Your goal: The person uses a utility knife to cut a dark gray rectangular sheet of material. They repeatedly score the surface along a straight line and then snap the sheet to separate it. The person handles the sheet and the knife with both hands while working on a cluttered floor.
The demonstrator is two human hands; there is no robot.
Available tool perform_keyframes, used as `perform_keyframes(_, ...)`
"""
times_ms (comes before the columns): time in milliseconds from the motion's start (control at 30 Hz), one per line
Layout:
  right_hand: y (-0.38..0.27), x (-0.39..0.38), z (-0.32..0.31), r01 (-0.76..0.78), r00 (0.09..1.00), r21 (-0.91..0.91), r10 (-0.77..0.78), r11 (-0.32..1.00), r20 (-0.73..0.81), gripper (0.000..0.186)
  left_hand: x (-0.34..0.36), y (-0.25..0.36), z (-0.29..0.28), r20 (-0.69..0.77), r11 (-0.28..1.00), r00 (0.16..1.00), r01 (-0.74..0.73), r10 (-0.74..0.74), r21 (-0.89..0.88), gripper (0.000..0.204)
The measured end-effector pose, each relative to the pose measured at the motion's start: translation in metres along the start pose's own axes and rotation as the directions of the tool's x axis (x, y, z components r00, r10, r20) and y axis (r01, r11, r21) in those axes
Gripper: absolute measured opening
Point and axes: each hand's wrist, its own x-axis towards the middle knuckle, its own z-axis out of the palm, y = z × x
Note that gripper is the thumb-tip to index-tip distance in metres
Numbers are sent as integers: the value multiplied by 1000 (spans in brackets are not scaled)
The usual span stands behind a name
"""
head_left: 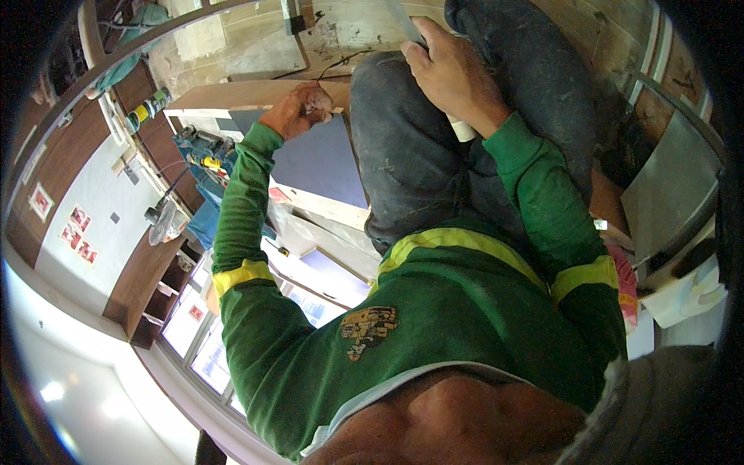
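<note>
My right hand [456,71], over my dark trousers, is wrapped round a long tool. Its cream handle [463,129] shows below my palm, and a thin pale blade [404,22] sticks out past my fingers. The exact kind of blade is hard to make out. On the other side, my left hand [299,110] is closed with curled fingers at the edge of a wooden panel [232,94], beside my knee. Whatever its fingertips pinch is too small to name. Below that hand lies a dark grey-blue board [318,159] with a pale wooden edge.
Blue power tools [205,151] stand left of my left forearm, near a green and yellow can [147,110]. A clear-headed lamp or fan [161,221] is further left. A curved metal rail [124,53] crosses the far side. At the right leans a grey panel [670,182].
</note>
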Motion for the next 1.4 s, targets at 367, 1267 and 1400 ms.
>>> perform_keyframes(367,1,0,-2,-5,1000,-4,6,1000,22,44,-11,-12,-25,-335,834,942,-204,25,-512,16)
perform_keyframes(1267,-67,-9,90,225,886,-244,-94,943,453,45,-52,-17,41,-435,888,845,-95,311,449,36)
perform_keyframes(1400,-67,-19,90,166,924,-219,-74,961,375,45,-36,-37,26,-369,940,874,-236,316,247,37)
